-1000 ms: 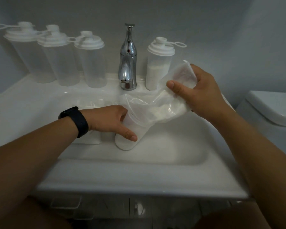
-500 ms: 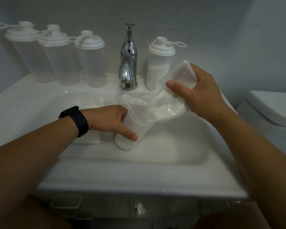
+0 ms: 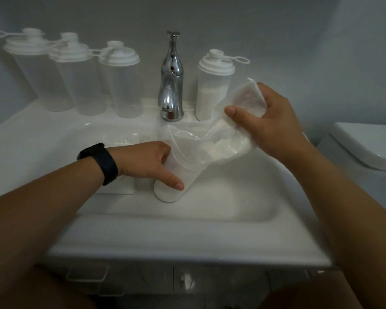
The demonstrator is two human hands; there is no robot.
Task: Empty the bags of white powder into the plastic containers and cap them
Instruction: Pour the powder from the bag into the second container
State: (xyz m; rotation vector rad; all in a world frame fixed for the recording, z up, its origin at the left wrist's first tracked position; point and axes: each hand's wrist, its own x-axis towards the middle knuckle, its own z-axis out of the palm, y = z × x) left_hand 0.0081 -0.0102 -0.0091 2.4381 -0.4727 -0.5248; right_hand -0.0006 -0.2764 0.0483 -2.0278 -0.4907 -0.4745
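Since a second ago, little has been moved. The bag (image 3: 212, 143) is gripped, tilted, by the right hand (image 3: 274, 128). The open container (image 3: 178, 181) is clasped by the left hand (image 3: 147, 161).

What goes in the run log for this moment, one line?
step: pouring | left hand: holds open container in sink | right hand: tilts powder bag into it | capped: one filled container
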